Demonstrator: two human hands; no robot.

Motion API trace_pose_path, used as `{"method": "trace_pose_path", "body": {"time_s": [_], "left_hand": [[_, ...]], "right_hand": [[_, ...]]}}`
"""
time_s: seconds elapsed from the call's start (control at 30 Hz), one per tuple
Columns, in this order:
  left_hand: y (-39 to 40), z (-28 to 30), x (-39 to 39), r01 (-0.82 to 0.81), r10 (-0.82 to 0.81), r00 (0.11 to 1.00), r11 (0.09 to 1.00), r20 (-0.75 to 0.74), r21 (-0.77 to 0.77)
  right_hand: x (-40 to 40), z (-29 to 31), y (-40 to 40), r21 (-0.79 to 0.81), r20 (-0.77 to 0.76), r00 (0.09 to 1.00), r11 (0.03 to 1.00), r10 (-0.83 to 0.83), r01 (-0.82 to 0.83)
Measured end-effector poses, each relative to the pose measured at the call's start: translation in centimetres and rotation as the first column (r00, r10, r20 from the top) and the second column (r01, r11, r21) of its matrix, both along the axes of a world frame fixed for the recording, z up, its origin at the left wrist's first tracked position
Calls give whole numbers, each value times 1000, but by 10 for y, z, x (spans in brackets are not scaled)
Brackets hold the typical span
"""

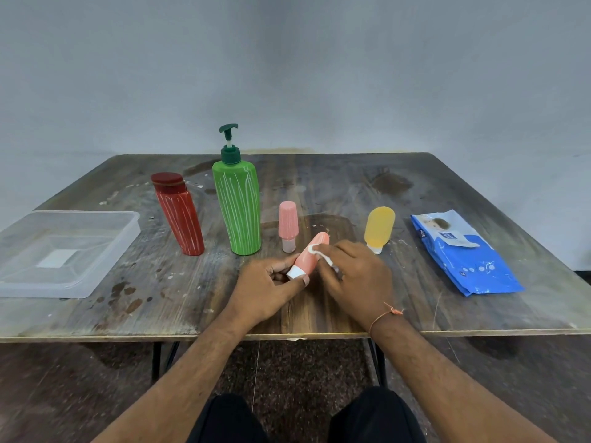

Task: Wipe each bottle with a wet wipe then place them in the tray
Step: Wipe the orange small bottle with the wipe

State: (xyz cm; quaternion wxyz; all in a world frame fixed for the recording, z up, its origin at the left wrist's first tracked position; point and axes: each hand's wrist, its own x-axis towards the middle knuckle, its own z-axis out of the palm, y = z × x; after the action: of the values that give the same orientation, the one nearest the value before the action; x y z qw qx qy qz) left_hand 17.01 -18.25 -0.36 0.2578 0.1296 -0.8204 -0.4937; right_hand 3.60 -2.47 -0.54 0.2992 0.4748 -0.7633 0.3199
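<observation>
My left hand [267, 290] grips the white-capped end of a small salmon-pink bottle [308, 257], which tilts up and away from me. My right hand [358, 276] holds a white wet wipe [321, 252] pressed against the bottle's upper side. On the table stand a red bottle [180, 215], a tall green pump bottle [236, 203], a small pink bottle [288, 223] and a yellow bottle [379, 228], both small ones cap down. The clear plastic tray [105, 251] lies at the left with no bottle in it.
A blue pack of wet wipes [463, 254] lies at the right of the wooden table [415, 193]. The table's front edge runs just below my wrists. A plain wall stands behind the table.
</observation>
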Motion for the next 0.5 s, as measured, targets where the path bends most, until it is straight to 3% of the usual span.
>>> {"method": "trace_pose_path", "body": {"time_s": [0.1,0.3,0.5], "left_hand": [[0,-1,1,-17,17,1000,1000,-2,-26],[-2,-3,0,12,-12,1000,1000,-17,-14],[-3,-5,-1,-28,29,1000,994,7,-106]], "right_hand": [[-1,-1,-1,4,10,1000,1000,15,-16],[3,-4,-1,79,-27,968,966,249,-246],[0,-2,-1,4,-34,999,1000,2,-2]]}}
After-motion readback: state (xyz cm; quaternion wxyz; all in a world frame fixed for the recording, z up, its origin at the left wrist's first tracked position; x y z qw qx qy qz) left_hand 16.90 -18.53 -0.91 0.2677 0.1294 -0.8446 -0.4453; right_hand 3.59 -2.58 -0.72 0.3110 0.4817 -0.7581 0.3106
